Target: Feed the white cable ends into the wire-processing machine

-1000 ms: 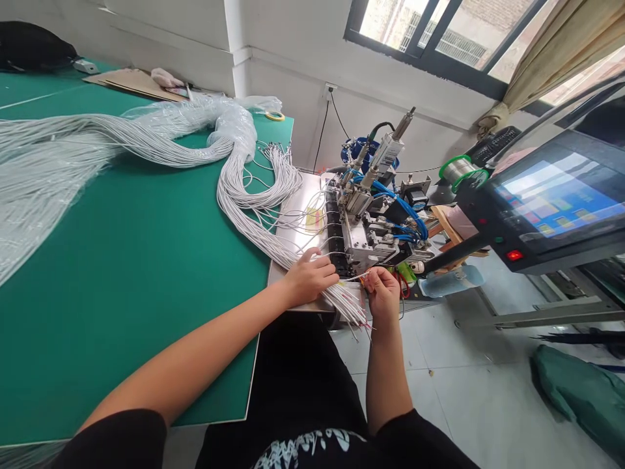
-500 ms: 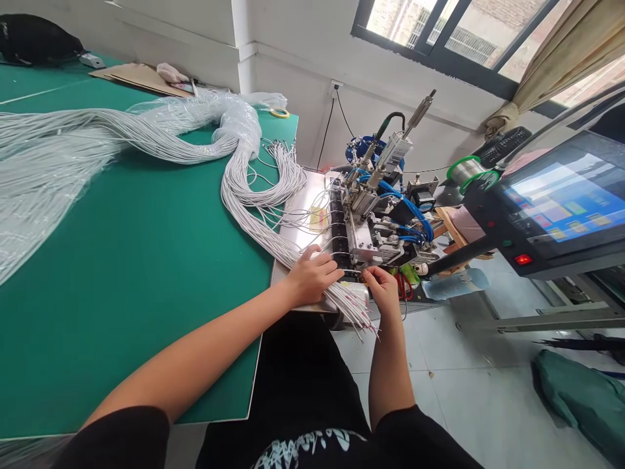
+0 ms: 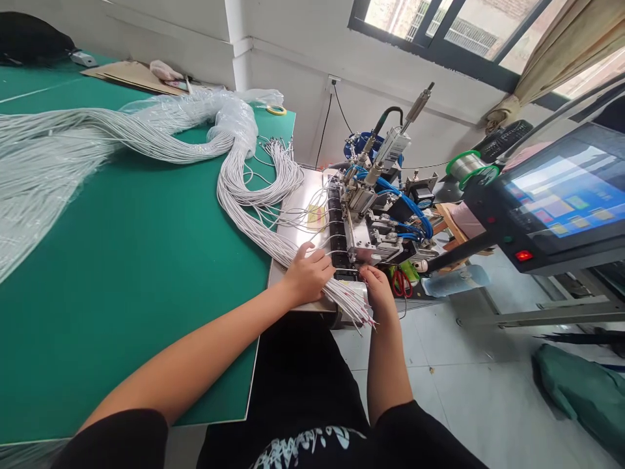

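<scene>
A long bundle of thin white cables (image 3: 249, 231) bends over the table edge onto the metal plate of a bench machine (image 3: 364, 228). My left hand (image 3: 310, 273) lies over the bundle with its fingers curled round a single white cable (image 3: 346, 269). That cable runs straight across the machine's black front strip (image 3: 336, 225) to my right hand (image 3: 378, 286), whose thumb and fingers pinch its end; the tip itself is hidden. Below my hands, the loose cable ends (image 3: 359, 309), some with reddish marks, fan out past the plate's edge. Several other cables lead into the strip.
The green table (image 3: 195, 260) fills the left, with plastic-wrapped cables (image 3: 234, 120) and a tape roll (image 3: 276, 111). A lit screen (image 3: 566, 189) and a wire spool (image 3: 471, 170) stand at right. Red-handled scissors (image 3: 402, 283) and a bottle (image 3: 456, 281) lie beside the machine.
The view has shifted slightly. Both hands keep nearly the same place at the machine, the cable still stretched between them; my right fingers have closed in a little.
</scene>
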Tool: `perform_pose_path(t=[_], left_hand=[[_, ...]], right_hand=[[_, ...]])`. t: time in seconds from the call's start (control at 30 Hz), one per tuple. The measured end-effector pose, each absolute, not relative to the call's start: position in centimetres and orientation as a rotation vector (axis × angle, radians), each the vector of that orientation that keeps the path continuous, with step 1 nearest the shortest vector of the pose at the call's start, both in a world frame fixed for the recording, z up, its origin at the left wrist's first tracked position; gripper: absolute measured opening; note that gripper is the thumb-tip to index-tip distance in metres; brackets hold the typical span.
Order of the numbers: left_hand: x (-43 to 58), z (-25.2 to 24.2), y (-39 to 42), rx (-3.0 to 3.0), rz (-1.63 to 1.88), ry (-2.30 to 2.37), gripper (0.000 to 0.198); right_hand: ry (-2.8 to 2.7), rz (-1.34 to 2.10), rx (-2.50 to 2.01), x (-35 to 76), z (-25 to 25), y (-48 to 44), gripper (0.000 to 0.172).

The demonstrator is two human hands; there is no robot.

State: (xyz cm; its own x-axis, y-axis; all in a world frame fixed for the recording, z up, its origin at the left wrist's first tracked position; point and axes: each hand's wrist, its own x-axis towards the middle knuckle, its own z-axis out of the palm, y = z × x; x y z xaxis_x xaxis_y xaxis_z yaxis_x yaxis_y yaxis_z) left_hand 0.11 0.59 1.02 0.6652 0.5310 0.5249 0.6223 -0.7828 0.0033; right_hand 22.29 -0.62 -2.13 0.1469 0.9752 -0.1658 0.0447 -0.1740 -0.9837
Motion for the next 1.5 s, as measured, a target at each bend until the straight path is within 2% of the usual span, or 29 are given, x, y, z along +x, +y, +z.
perform_pose_path(t=[0.27, 0.43, 0.53, 0.87, 1.23, 1.5], left_hand=[[0.1, 1.0, 0.6, -2.692, -0.788, -0.975, 0.017], [-0.1, 1.0, 0.6, -2.722, -0.764, -1.000, 0.024], [-0.1, 0.9, 0.7, -2.724, -0.780, -1.036, 0.032], [-0.2, 0.7, 0.8, -2.712, -0.812, -0.920, 0.029], [-0.2, 0.9, 0.7, -2.677, -0.851, -0.900, 0.034], [-0.2, 0.8, 0.9, -2.718, -0.799, -0.797, 0.027]], right_hand=[[-0.989, 1.255, -1.432, 22.1, -2.2, -1.3, 0.035], [-1.086, 1.091, -1.473, 23.0, -2.0, -2.2, 0.037], [-1.195, 1.015, -1.484, 23.7, -0.9, -3.1, 0.036], [-1.711, 1.085, -1.468, 24.0, 4.5, -6.1, 0.025], [-1.508, 0.746, -1.531, 23.3, 2.5, -5.0, 0.026], [-1.437, 0.672, -1.448, 22.6, 1.5, -3.6, 0.025]])
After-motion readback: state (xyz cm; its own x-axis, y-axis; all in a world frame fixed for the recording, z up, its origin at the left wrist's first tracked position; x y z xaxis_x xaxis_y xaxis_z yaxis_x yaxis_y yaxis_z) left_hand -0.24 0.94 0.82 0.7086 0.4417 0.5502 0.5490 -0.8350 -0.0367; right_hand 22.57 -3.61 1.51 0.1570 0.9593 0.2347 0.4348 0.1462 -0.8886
